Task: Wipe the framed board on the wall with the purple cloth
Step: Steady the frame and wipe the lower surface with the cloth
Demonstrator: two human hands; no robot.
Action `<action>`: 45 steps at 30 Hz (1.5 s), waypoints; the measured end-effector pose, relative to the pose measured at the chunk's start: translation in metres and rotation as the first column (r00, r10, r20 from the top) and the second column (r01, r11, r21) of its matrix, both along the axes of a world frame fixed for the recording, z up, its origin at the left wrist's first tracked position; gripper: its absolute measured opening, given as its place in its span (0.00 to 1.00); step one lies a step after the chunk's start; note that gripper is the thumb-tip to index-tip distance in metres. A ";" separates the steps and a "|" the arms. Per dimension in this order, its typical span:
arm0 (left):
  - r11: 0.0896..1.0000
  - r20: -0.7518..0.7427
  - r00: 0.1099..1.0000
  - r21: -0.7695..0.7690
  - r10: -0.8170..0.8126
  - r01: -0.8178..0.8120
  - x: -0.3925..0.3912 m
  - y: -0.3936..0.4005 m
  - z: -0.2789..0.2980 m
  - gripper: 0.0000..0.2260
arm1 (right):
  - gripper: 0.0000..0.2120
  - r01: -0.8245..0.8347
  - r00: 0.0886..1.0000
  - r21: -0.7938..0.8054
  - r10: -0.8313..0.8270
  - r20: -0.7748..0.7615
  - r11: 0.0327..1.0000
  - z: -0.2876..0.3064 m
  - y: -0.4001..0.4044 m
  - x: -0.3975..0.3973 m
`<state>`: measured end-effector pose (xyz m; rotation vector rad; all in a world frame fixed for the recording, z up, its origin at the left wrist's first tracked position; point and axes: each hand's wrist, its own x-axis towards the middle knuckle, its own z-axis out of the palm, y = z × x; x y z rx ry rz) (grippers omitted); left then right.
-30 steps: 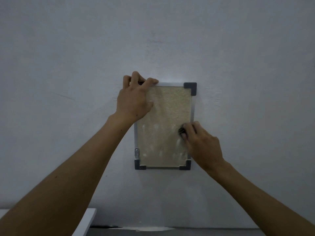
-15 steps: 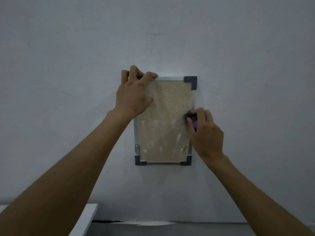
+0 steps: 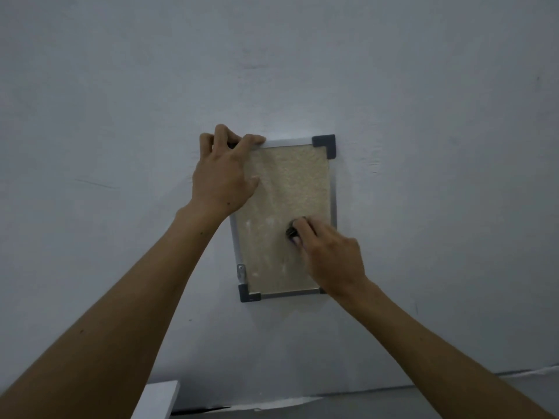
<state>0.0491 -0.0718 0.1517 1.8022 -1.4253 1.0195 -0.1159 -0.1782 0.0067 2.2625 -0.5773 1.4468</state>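
Note:
A framed board (image 3: 290, 182) with a tan cork face, a silver frame and dark grey corner caps hangs upright on the wall. My left hand (image 3: 225, 173) grips its top left corner, fingers curled over the frame's top edge. My right hand (image 3: 328, 255) holds a small bunched dark purple cloth (image 3: 292, 230) and presses it against the lower right part of the cork face. Most of the cloth is hidden under my fingers. My right wrist covers the bottom right corner cap.
The grey-white wall (image 3: 423, 146) surrounds the board on all sides. A white ledge or tabletop corner (image 3: 157, 400) shows at the bottom left. The floor line runs along the bottom of the view.
My right hand moved the cloth from the board's right frame edge leftward and down onto the cork face. My left hand kept its grip on the top left corner.

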 end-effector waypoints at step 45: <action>1.000 -0.008 1.000 0.019 -0.004 0.005 -0.001 0.005 0.007 0.29 | 0.12 0.015 0.942 0.254 -0.099 0.320 0.967 0.006 0.027 0.045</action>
